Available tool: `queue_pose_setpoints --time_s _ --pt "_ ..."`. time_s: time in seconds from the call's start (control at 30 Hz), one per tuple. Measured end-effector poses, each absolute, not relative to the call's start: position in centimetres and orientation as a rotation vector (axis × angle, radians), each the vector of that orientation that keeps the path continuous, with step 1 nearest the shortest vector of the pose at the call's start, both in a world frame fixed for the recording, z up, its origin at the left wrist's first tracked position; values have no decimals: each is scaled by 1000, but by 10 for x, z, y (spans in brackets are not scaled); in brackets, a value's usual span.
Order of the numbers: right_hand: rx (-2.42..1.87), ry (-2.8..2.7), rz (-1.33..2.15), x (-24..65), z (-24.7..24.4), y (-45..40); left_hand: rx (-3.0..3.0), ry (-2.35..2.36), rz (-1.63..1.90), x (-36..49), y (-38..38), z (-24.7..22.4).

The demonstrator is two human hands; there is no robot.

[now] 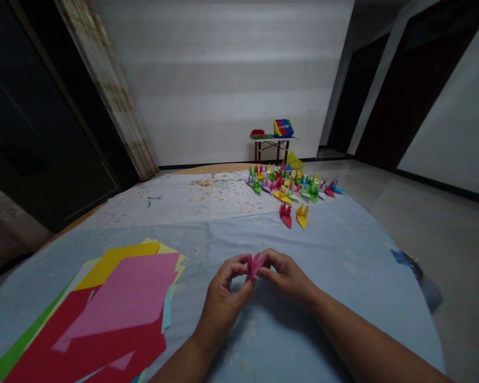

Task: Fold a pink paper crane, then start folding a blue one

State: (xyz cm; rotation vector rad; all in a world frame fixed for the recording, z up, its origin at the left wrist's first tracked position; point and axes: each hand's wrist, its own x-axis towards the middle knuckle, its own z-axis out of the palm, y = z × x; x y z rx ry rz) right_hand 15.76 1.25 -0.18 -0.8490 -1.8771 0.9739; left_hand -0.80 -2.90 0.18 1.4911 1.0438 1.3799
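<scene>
A small pink piece of folded origami paper (254, 266) is held up between both hands over the table's near middle. My left hand (227, 284) pinches its left side with thumb and fingers. From the right, my right hand (286, 272) grips the other side between thumb and forefinger. Parts of the paper are hidden behind the fingertips. Beyond the hands stand a red paper crane (286, 215) and a yellow paper crane (302, 216), side by side. Left of my left hand lies a loose pile of coloured paper sheets, a pink sheet (130, 295) on top.
Several paper cranes (312, 192) crowd the far right of the round table, which has a pale blue cloth (339, 266). Behind it, a small side table (268, 139) carries a colourful box (283, 128). A yellow bag (294, 160) shows past the far edge.
</scene>
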Motion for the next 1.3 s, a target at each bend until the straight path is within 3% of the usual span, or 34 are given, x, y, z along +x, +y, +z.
queue_pose_setpoints --time_s 0.7,1.3 --pt "-895 -1808 1092 155 -3 11 1377 1192 1418 -10 -26 -1" --pt "-745 -1403 1598 146 -1 8 1120 1098 1265 -4 -29 12"
